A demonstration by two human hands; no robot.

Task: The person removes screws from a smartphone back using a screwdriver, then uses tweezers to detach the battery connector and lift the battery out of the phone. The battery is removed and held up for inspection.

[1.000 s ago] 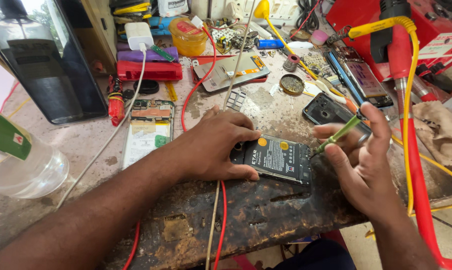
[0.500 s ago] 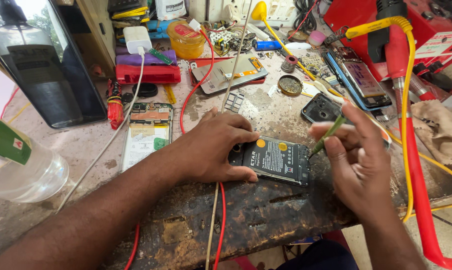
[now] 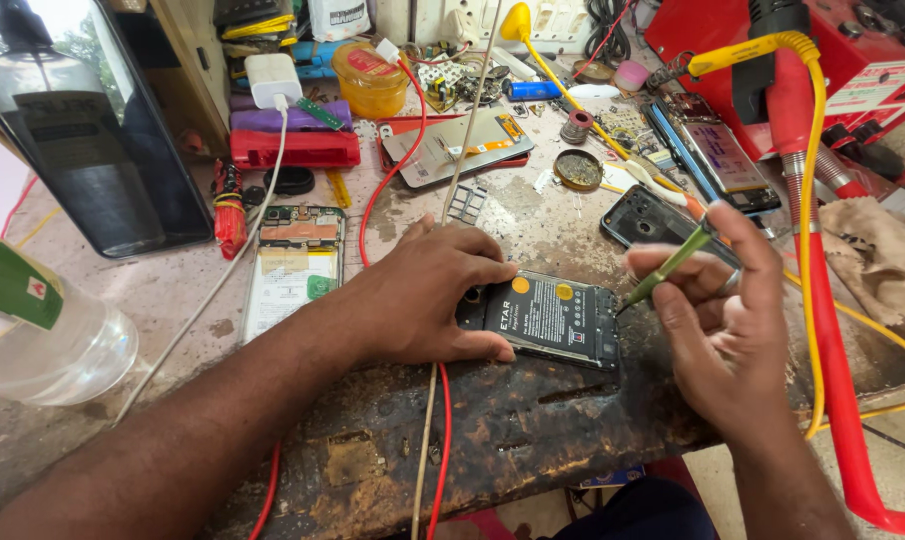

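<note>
**Opened phone under the tool, back already off**

The person's left hand (image 3: 422,295) lies flat over the near end of an opened smartphone (image 3: 552,318), fingers spread and pressing it to the worn tabletop (image 3: 532,420); it pins the phone rather than closing around it. The phone lies just in front of the person, near the tabletop's front edge, with its back cover removed and a black battery (image 3: 544,312) with yellow dots exposed in the frame. The right hand (image 3: 722,310) is closed around a slim green-handled tool (image 3: 672,262), pinched between thumb and fingers, its tip at the phone's right edge.

Judging by this, the opening is done and the inner work is under way; whether any screw or connector is already freed cannot be told. A black back cover (image 3: 644,220) lies apart behind the right hand. A second opened phone (image 3: 294,262) sits to the left, and a loose display panel (image 3: 457,148) farther back.
</note>
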